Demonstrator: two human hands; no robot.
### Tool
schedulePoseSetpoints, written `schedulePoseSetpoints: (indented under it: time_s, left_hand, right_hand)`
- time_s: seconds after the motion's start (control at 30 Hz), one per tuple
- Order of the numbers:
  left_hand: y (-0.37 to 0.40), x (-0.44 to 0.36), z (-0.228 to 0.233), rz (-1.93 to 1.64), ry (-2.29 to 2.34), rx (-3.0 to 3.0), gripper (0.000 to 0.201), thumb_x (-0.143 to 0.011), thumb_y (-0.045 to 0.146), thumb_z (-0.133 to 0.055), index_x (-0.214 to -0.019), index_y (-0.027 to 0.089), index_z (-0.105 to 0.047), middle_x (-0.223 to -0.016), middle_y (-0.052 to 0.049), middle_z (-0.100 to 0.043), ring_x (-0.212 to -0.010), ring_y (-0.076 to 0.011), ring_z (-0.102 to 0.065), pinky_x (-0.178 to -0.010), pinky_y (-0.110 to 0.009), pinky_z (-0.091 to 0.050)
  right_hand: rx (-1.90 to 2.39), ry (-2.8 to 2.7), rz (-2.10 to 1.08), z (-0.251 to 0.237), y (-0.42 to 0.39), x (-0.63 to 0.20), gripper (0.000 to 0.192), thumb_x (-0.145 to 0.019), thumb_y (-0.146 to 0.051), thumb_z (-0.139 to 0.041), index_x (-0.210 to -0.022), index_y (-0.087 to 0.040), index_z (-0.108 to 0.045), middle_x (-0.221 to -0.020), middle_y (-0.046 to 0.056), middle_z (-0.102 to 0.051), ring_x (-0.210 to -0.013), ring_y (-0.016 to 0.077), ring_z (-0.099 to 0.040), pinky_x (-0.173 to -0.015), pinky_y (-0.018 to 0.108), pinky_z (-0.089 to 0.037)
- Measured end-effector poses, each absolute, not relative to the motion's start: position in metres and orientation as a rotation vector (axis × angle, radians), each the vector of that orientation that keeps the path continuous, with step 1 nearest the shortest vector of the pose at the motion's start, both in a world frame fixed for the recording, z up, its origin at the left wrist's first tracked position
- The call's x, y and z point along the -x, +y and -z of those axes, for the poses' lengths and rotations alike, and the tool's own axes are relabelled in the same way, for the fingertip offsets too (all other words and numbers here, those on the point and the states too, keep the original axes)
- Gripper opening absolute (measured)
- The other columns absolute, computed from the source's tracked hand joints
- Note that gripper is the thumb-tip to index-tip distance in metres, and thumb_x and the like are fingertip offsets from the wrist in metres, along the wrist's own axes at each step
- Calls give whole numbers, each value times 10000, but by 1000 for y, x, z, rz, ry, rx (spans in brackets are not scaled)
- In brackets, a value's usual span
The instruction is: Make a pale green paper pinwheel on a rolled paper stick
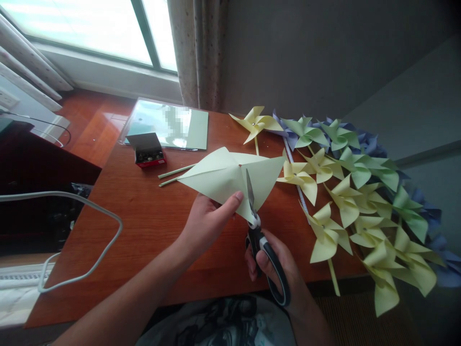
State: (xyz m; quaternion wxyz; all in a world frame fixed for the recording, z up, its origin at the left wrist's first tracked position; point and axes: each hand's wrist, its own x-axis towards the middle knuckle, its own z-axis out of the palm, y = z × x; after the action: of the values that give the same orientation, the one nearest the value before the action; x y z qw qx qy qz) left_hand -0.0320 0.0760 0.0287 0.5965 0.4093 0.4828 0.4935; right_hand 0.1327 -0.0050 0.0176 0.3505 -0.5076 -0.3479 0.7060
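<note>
A pale yellow-green sheet of paper (pixel 212 168), creased and partly cut, is pinched at its lower edge by my left hand (pixel 216 211), thumb on top. My right hand (pixel 273 262) grips a pair of scissors (pixel 257 235) with black and white handles. The scissors' blades lie at the paper's near right part, pointing toward its middle. Two thin rolled paper sticks (pixel 175 180) lie on the table just left of the sheet, their far ends hidden under it.
Many finished paper pinwheels (pixel 326 230), yellow, green and purple, cover the right side of the wooden table (pixel 129 240). A small open box (pixel 149 156) of metal pins stands at the back left, before a plastic sleeve of paper (pixel 198 129). A white cable (pixel 120 230) loops over the left edge.
</note>
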Motion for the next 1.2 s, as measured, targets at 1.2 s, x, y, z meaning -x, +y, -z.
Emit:
schedulePoseSetpoints:
  time_s: [1.2]
  left_hand:
    - [78,37,-18,-1267,1000,-816,310,-874,323,-732,-1132,151,-735,-1212,-108,-740,-1109,-275,-687,-941,-343,-552]
  right_hand:
    - [1337,-808,-1861,-13,-9,-137,518,-699,-562,-857,-855,-194,-528,-600,-54,-552,-480,76,-492,-470,187,-423]
